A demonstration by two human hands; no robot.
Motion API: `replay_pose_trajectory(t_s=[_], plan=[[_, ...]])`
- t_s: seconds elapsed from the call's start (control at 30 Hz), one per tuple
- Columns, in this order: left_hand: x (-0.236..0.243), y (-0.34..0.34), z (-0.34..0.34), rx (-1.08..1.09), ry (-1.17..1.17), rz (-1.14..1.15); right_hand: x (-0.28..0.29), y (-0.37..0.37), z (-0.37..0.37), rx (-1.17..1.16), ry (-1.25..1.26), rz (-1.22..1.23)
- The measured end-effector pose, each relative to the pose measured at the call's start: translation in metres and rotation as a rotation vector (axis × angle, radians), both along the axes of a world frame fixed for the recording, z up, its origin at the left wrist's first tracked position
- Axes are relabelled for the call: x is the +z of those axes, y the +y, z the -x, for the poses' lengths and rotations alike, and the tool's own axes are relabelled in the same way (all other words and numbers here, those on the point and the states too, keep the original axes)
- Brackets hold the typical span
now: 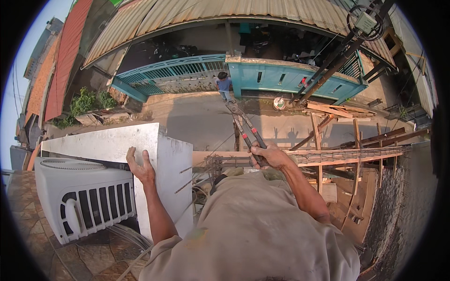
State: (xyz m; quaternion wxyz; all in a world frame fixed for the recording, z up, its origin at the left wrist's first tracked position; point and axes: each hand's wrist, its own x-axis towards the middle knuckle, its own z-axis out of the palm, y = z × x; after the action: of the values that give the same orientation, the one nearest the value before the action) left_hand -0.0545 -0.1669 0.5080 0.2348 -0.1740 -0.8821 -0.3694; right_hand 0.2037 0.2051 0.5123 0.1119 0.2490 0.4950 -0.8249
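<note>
In my right hand [271, 157] is a pair of bolt cutters [244, 125] with long dark handles and red bands. The fingers are wrapped round the lower ends of its handles, and its jaws point away from me over the street below. My left hand [141, 166] has its fingers spread against the white painted wall [164, 182] beside me, palm toward its edge. Just left of that hand stands a white air-conditioner outdoor unit [86, 199] with a slatted grille. Ahead and to the right runs a beam of steel reinforcing bars [349, 157] over wooden formwork.
Wooden props [356, 175] stand beneath the beam, beside a rough grey wall [398, 206]. Far below lies the street [197, 114], where a person in a blue shirt [224, 85] stands by a turquoise fence [286, 80]. A pole with cables [344, 44] rises at far right. Stone tiles [96, 255] lie lower left.
</note>
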Motion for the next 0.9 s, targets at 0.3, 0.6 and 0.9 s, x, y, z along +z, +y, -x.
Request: replay_pose_trajectory(t_s=[0.3,0.6,0.9], plan=[[0.011,-0.016,-0.007,-0.141,-0.279,-0.284,0.028,-0.119,0.159,0.388,0.427,-1.024],[0.022,-0.017,-0.009,-0.286,-0.453,-0.74,0.048,-0.204,0.207,0.531,0.601,-1.325],[0.019,-0.024,0.0,-0.014,-0.481,-0.768,0.042,-0.211,0.218,0.58,0.71,-1.36]])
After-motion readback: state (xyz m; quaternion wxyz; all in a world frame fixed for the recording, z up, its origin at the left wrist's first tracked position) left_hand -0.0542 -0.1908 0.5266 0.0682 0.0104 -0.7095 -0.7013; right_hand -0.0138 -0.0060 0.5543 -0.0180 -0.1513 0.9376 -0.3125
